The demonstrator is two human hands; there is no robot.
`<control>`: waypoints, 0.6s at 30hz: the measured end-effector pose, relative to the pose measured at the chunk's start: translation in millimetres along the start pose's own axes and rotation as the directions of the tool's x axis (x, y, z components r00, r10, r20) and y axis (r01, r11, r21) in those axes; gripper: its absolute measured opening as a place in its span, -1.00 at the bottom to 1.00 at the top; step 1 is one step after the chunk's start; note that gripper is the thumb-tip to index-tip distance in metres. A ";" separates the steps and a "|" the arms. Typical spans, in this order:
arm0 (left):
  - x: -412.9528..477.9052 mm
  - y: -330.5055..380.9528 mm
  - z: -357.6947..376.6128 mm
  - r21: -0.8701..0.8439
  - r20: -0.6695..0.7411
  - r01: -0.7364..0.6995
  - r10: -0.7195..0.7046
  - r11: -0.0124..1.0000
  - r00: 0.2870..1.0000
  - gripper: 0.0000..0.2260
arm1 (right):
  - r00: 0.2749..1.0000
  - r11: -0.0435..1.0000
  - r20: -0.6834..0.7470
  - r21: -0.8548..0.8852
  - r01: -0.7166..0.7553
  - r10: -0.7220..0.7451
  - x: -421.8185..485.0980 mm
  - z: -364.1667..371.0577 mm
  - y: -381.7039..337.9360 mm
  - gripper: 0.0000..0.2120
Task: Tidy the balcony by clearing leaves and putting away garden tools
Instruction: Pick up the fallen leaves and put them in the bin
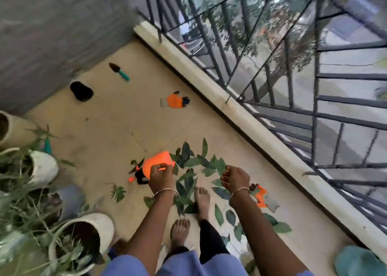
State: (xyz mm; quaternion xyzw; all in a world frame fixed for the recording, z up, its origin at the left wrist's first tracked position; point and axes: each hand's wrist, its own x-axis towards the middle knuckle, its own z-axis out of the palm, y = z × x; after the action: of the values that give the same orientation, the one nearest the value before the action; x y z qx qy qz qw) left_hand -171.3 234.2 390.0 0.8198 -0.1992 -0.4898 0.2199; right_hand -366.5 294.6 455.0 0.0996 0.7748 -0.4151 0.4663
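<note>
Several green leaves [189,171] lie scattered on the beige balcony floor around my bare feet. My left hand [161,176] grips a bright orange object with a black part [156,162], held above the leaves. My right hand [235,178] hovers beside it with fingers loosely curled; I see nothing held in it. An orange glove [174,100] lies further off on the floor. Another orange glove [262,196] lies by my right wrist. A trowel with a teal handle [119,72] rests near the grey wall.
A black pot [81,91] lies on its side by the wall. White planters with plants [83,233] crowd the left side. A dark metal railing [272,112] on a low kerb runs along the right. A teal object [356,261] sits at the bottom right.
</note>
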 end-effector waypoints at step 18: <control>244.7 -165.5 202.2 0.517 0.257 -0.168 0.036 0.839 0.966 0.09 | 0.972 0.802 0.105 -0.550 0.234 -0.212 364.6 110.7 161.6 -0.89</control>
State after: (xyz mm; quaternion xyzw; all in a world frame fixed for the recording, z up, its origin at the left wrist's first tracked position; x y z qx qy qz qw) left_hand -225.1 204.5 37.3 0.7721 -0.3961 -0.4967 -0.0165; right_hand -407.0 231.0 48.0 -0.1407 0.8594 -0.2242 0.4375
